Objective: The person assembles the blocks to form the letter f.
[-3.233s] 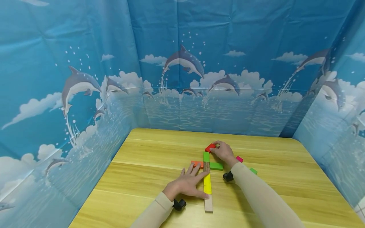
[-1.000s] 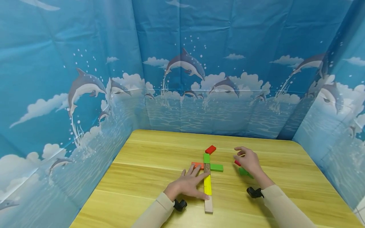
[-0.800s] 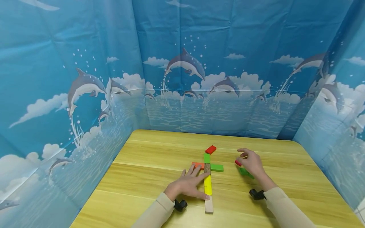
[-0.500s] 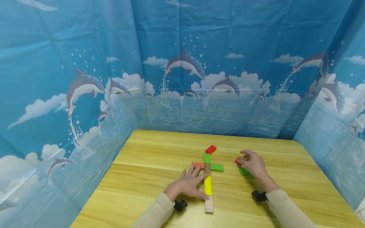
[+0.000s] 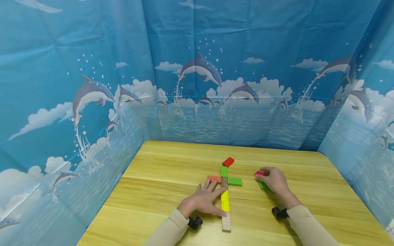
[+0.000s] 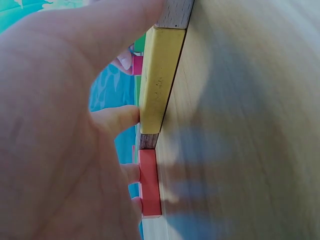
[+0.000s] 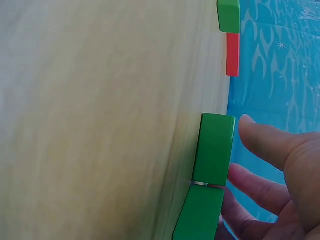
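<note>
In the head view my left hand [image 5: 203, 201] rests with fingers spread along a cross of wooden blocks. Its thumb touches the beige block [image 5: 226, 223], and its index finger reaches the joint of the yellow block [image 5: 225, 202] and brown block [image 5: 224, 181]. Two other fingertips touch the orange block [image 6: 149, 182]. Green blocks extend the cross: one at its top [image 5: 224, 171], another at its right arm [image 5: 235, 181]. My right hand [image 5: 275, 181] pinches a pink block [image 5: 258, 173] between thumb and fingers. Below that hand lie two green blocks, the nearer one [image 7: 215, 150] clear in the right wrist view.
A red block [image 5: 228, 162] lies slanted at the top of the cross. The light wooden table [image 5: 166, 164] backs onto a blue dolphin-print curtain [image 5: 261, 130]. Black wrist cameras sit beneath both wrists, close over the table.
My right hand has left the red block at the top of the cross, moved right and taken hold of the pink block, which has tilted. My left hand has stayed in place.
</note>
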`<action>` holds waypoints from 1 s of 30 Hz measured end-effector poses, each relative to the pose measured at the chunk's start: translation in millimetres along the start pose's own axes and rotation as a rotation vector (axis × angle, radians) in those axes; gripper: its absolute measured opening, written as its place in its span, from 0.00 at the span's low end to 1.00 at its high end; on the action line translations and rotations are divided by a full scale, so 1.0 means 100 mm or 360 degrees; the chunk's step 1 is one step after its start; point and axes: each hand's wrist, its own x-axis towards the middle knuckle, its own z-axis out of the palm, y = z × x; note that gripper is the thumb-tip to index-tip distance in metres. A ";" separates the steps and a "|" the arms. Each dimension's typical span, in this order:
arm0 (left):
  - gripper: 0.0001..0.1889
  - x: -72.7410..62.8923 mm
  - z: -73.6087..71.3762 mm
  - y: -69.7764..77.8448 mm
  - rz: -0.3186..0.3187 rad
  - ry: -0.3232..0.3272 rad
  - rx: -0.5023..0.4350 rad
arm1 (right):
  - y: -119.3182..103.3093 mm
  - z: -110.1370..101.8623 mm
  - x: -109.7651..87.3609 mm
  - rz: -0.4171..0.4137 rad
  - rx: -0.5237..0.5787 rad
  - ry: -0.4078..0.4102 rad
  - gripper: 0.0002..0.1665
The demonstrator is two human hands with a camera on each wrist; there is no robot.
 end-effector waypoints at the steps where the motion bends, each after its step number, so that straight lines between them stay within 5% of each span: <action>1: 0.51 0.00 0.00 0.00 -0.0001 0.0002 -0.0001 | 0.00 0.00 0.00 0.0004 -0.0010 -0.0001 0.33; 30: 0.51 -0.03 -0.04 0.04 -0.0010 0.0000 -0.0039 | 0.06 0.05 0.03 -0.0004 0.0079 -0.0041 0.20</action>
